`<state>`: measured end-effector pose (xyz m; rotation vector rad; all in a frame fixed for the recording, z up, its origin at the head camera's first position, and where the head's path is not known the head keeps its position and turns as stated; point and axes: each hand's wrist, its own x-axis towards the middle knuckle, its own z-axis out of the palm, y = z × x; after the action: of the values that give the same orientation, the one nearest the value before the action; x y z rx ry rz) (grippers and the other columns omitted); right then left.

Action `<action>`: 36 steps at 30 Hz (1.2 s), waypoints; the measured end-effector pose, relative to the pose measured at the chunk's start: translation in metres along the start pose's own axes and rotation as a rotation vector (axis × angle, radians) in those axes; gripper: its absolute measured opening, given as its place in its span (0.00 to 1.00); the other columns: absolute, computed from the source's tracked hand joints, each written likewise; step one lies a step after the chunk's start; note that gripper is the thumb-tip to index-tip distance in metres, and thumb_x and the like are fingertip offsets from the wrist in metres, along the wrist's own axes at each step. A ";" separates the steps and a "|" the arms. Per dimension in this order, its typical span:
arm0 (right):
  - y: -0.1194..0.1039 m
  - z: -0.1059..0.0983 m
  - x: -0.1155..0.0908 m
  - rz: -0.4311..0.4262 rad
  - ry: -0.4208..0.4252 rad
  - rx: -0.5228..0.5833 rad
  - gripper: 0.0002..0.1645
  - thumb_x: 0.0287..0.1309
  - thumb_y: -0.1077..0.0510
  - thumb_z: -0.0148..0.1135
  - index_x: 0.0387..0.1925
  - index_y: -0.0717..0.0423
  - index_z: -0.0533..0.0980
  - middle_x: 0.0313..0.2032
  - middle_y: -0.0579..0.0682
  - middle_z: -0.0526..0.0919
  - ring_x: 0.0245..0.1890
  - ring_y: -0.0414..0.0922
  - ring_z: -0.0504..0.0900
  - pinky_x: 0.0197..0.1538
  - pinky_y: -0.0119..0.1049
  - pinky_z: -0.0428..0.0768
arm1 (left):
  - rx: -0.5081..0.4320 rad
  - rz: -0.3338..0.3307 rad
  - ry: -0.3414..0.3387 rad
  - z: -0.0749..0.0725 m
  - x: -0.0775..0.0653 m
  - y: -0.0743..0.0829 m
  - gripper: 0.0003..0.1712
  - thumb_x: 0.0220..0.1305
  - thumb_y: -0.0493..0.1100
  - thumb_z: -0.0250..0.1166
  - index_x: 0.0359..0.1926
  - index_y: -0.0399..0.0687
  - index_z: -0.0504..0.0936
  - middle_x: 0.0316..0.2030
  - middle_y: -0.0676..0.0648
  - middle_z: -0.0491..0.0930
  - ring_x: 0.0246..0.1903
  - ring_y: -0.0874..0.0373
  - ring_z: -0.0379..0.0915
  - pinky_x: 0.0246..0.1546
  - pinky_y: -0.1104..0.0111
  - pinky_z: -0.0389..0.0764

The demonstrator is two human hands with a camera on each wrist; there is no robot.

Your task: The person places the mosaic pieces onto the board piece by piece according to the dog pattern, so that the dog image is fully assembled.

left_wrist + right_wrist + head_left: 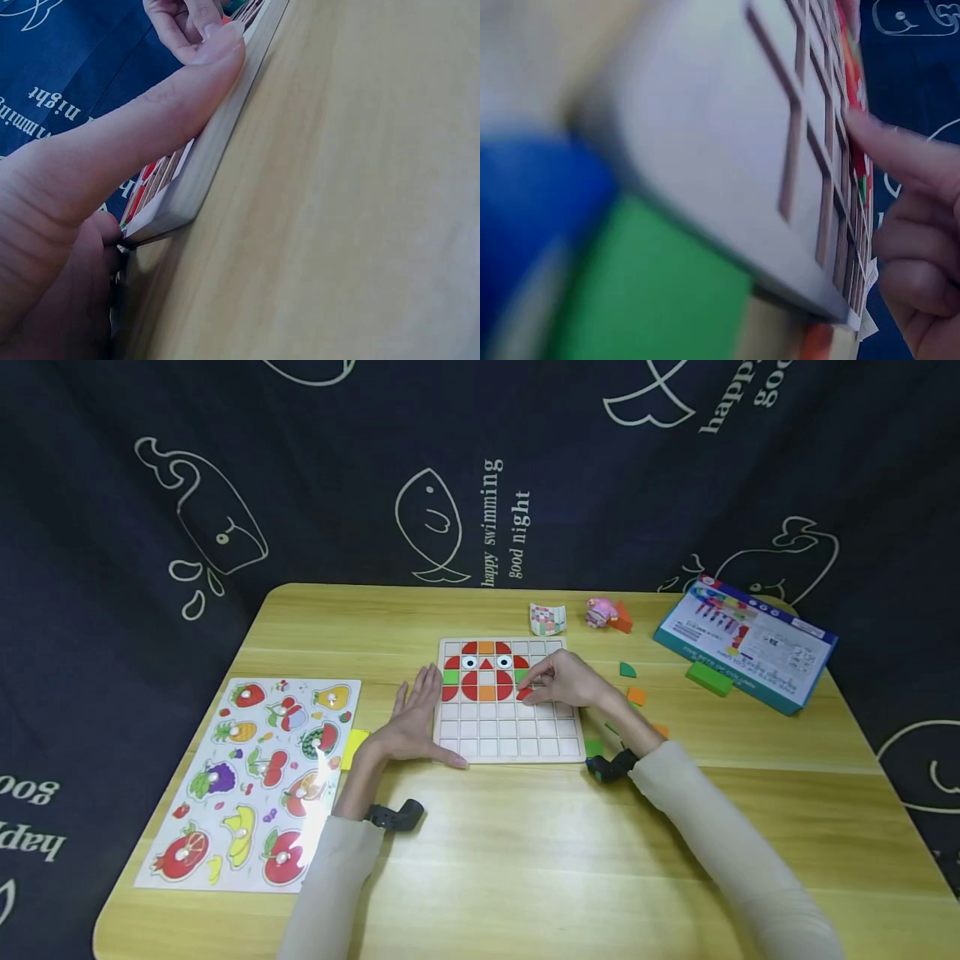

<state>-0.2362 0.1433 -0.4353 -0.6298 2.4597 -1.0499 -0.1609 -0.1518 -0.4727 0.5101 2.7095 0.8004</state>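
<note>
A white grid board lies mid-table, its upper left part filled with red, orange, green and eye-patterned pieces in a face-like pattern. My right hand reaches over the board's right side, with a small red piece pinched at the fingertips low in a grid cell, beside the pattern. Spread along the left side, my left hand steadies the board. Its thumb lies at the front edge in the left wrist view.
To the left lies a fruit puzzle board, with a yellow piece beside it. Behind the grid are a pattern card and a pink figurine. At right stand a blue box, a green block and several loose pieces.
</note>
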 end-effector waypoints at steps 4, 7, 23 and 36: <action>-0.003 -0.004 0.005 -0.029 -0.049 -0.051 0.09 0.47 0.57 0.75 0.34 0.51 0.86 0.13 0.42 0.58 0.15 0.40 0.54 0.24 0.29 0.56 | -0.007 0.001 0.006 -0.002 -0.001 0.001 0.90 0.26 0.74 0.76 0.75 0.48 0.24 0.76 0.45 0.20 0.76 0.52 0.13 0.74 0.48 0.22; -0.002 -0.005 0.005 -0.013 -0.025 -0.056 0.09 0.45 0.56 0.76 0.31 0.52 0.86 0.14 0.43 0.65 0.15 0.40 0.56 0.24 0.29 0.57 | -0.004 0.006 0.006 -0.002 -0.001 0.001 0.90 0.27 0.74 0.77 0.75 0.47 0.24 0.76 0.45 0.21 0.76 0.51 0.14 0.74 0.47 0.22; 0.008 -0.009 0.001 0.043 -0.053 0.096 0.16 0.44 0.59 0.77 0.39 0.55 0.86 0.11 0.43 0.59 0.15 0.40 0.56 0.25 0.30 0.58 | -0.011 -0.001 0.008 -0.001 0.000 0.001 0.89 0.28 0.73 0.77 0.75 0.47 0.25 0.76 0.46 0.21 0.76 0.52 0.14 0.74 0.48 0.23; 0.014 -0.013 0.000 0.047 -0.030 0.133 0.17 0.44 0.59 0.77 0.40 0.55 0.85 0.11 0.43 0.59 0.15 0.40 0.56 0.22 0.30 0.57 | -0.012 0.003 0.002 -0.003 -0.001 0.002 0.89 0.28 0.72 0.77 0.75 0.46 0.25 0.76 0.45 0.21 0.76 0.50 0.15 0.74 0.48 0.22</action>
<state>-0.2459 0.1593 -0.4375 -0.5394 2.3438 -1.1655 -0.1603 -0.1522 -0.4691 0.5104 2.7048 0.8185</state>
